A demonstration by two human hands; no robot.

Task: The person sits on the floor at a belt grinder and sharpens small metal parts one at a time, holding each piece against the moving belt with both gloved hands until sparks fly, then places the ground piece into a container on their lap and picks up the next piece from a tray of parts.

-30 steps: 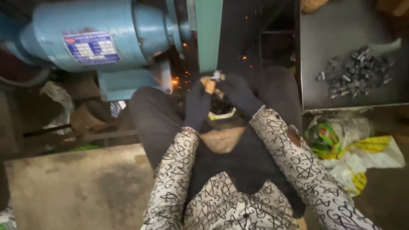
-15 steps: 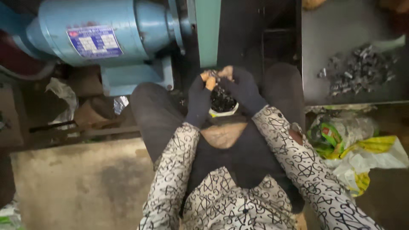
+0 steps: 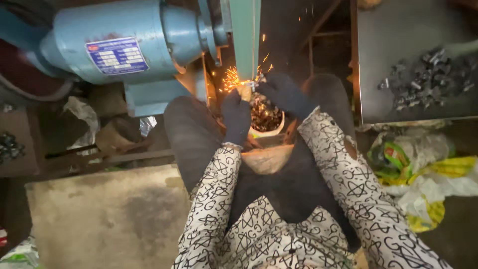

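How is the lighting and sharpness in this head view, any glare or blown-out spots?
Head view: dim overall, with deep shadow above the green belt guard; sparks by the gloved left hand and right hand are the brightest spot, slightly blown out; the blue motor shows soft sheen; edges are mildly soft.

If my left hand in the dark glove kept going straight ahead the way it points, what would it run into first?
Most likely the green upright grinding belt housing: the gloved left hand points up at it, where orange sparks fly. Depth is unclear from this overhead view.
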